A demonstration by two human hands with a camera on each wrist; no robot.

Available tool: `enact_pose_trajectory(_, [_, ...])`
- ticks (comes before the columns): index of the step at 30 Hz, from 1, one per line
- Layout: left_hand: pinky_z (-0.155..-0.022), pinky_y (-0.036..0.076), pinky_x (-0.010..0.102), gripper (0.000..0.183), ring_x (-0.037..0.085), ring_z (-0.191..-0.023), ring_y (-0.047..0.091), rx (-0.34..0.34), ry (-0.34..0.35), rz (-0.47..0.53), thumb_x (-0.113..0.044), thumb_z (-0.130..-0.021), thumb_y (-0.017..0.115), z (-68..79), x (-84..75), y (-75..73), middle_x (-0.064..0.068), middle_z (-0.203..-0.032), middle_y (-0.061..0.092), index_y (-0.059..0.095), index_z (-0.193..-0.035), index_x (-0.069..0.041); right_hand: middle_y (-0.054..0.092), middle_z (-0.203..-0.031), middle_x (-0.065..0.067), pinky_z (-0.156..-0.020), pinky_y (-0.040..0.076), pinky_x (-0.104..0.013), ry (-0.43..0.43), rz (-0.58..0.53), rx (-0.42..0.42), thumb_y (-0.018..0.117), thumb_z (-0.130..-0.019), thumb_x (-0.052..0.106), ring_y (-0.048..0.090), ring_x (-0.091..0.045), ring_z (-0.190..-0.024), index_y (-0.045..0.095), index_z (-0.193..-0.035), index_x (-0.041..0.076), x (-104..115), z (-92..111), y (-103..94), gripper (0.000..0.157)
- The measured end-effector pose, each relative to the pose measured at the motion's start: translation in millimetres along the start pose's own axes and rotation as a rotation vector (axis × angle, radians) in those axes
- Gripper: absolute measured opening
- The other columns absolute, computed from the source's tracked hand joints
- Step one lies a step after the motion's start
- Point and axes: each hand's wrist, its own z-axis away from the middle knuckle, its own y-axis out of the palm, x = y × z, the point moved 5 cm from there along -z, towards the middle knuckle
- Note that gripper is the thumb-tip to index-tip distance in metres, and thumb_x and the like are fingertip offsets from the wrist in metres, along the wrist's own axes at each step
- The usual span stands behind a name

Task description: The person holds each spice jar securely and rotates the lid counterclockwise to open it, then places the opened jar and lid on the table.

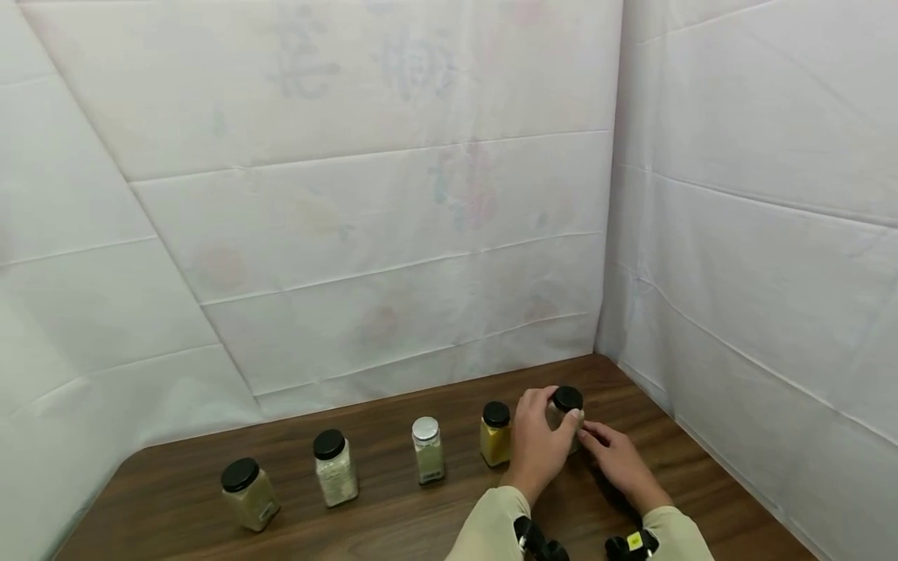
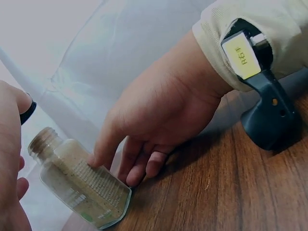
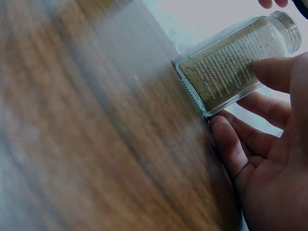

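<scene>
Toward the right of the table, a clear glass jar (image 3: 226, 67) of speckled tan seasoning stands upright with its threaded neck uncovered. My right hand (image 1: 620, 466) grips it low down, thumb on the printed side and fingers around the base. Just off the neck, the black lid (image 1: 567, 398) is pinched in the fingers of my left hand (image 1: 539, 444). The left wrist view shows a gap between this lid and the jar's mouth. A black-lidded jar of yellow powder (image 1: 496, 442) stands close to the left of my left hand.
Further left along the wooden table (image 1: 379, 514) stand a silver-capped jar (image 1: 429, 458), a black-lidded jar of pale contents (image 1: 337, 474) and a black-lidded tan jar (image 1: 252, 499). White cloth (image 1: 421, 327) hangs behind, and more cloth (image 1: 758, 273) borders the right side.
</scene>
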Motion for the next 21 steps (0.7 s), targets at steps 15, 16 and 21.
enact_pose_trajectory(15, [-0.076, 0.044, 0.025, 0.037, 0.007, -0.091, 0.051, 0.047, -0.03, 0.001, -0.042, -0.086, 0.063, 19.4, 3.9, -15.4, -0.014, -0.108, 0.049, 0.056, -0.118, -0.025, 0.047, -0.131, -0.023, -0.072, 0.05, -0.034, 0.034, 0.037, 0.044, 0.05, -0.089, 0.055, 0.058, -0.025, -0.095, 0.045, -0.134, 0.001, -4, -1, -3.9, 0.071])
enact_pose_trajectory(16, [-0.075, 0.044, 0.023, 0.037, 0.007, -0.089, 0.051, 0.058, -0.032, 0.01, -0.041, -0.086, 0.063, 20.4, 4.4, -16.0, -0.014, -0.108, 0.049, 0.056, -0.119, -0.025, 0.048, -0.13, -0.023, -0.071, 0.05, -0.034, 0.038, 0.036, 0.044, 0.05, -0.089, 0.055, 0.059, -0.024, -0.093, 0.046, -0.134, 0.001, -4, -1, -4.8, 0.071])
enact_pose_trajectory(21, [-0.066, 0.043, 0.019, 0.037, 0.009, -0.079, 0.052, 0.111, -0.043, 0.054, -0.038, -0.085, 0.066, 25.7, 8.3, -21.0, -0.012, -0.108, 0.048, 0.056, -0.117, -0.023, 0.054, -0.122, -0.021, -0.071, 0.051, -0.033, 0.031, 0.021, 0.048, 0.047, -0.089, 0.057, 0.056, -0.025, -0.1, 0.047, -0.132, 0.0, -4, 0, -5.8, 0.071])
